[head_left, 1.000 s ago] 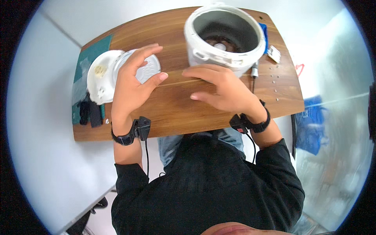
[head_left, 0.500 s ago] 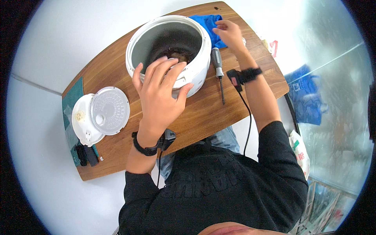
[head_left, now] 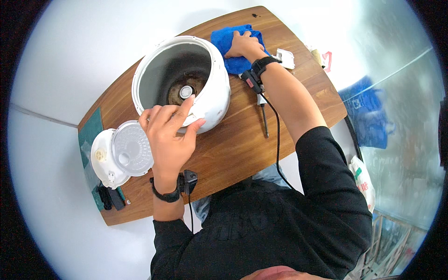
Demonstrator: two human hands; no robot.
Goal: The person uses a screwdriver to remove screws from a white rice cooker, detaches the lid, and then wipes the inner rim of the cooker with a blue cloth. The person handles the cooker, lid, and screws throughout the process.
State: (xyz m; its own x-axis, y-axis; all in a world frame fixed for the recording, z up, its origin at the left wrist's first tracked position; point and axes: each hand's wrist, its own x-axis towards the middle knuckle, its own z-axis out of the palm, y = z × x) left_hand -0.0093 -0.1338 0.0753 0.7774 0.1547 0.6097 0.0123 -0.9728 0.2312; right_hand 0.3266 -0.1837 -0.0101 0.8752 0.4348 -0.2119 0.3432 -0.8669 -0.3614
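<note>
— White is the big thing on the bench (head_left: 242, 140), right? What is it?

— A rice cooker body (head_left: 212, 100), white shell with no inner pot, tipped so its open mouth faces up toward the camera. Down inside you can see the dark heating plate with a small round metal button at its middle.

— Where is the left hand (head_left: 169, 135)?

— On the near rim of the cooker. Its fingers are spread and lie over the rim's edge, thumb against the outer wall; the grip is loose and open, resting rather than closing around anything.

— And the right hand (head_left: 242, 45)?

— Reached across to the far side of the bench, just beyond the cooker. It presses down on a blue cloth (head_left: 228, 39), fingers curled into the fabric, so its grip is closed on the cloth.

— Anything else lying about?

— A screwdriver (head_left: 262, 112) with a dark handle lies on the wood beside the cooker, under the right forearm. The cooker's detached lid (head_left: 122, 151), white with a round metal inner plate facing up, sits at the left end of the bench, well apart from the body. Small black items (head_left: 108, 197) lie next to it near the bench edge.
</note>
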